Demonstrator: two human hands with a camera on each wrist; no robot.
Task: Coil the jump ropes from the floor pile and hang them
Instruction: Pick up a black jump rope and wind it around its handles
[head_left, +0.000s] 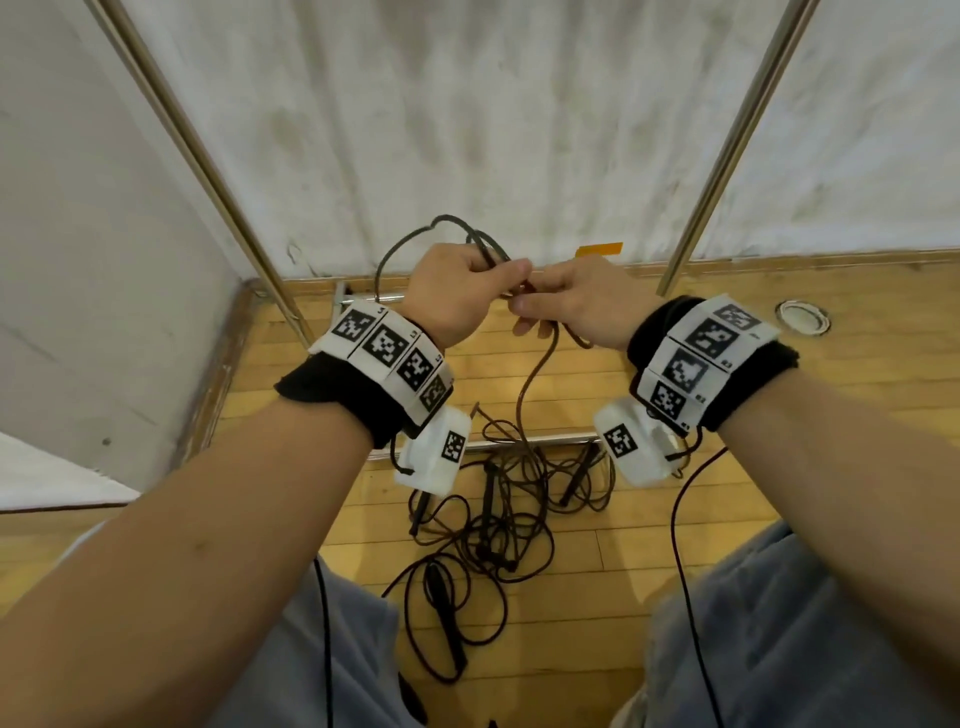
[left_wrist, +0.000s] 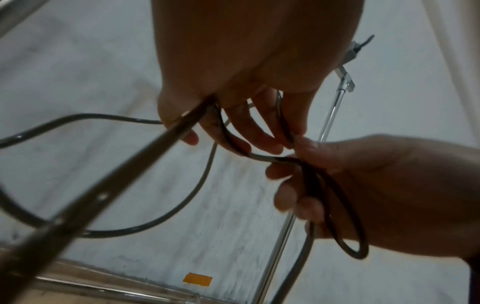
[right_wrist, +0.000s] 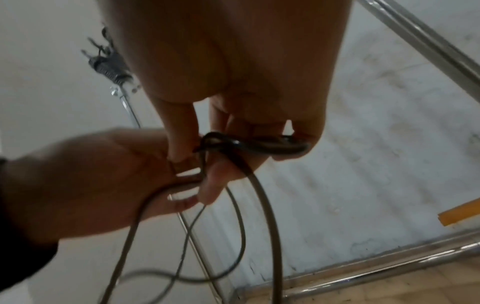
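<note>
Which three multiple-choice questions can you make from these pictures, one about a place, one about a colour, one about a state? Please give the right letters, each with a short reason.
1. Where does the rope pile lie?
A. on the wooden floor, below the hands
B. on a shelf
C. over a rack pole

2. What colour is the small tape strip on the wall?
A. blue
B. orange
C. green

3. What is the state of the two hands?
A. both hang idle
B. only the left hand holds rope
C. both grip the same jump rope

Answers: 1 A, the tangle rests on the planks between the person's knees. 2 B, it shows orange in the head view. 3 C, the left hand holds loops while the right hand pinches the cord beside it.
</note>
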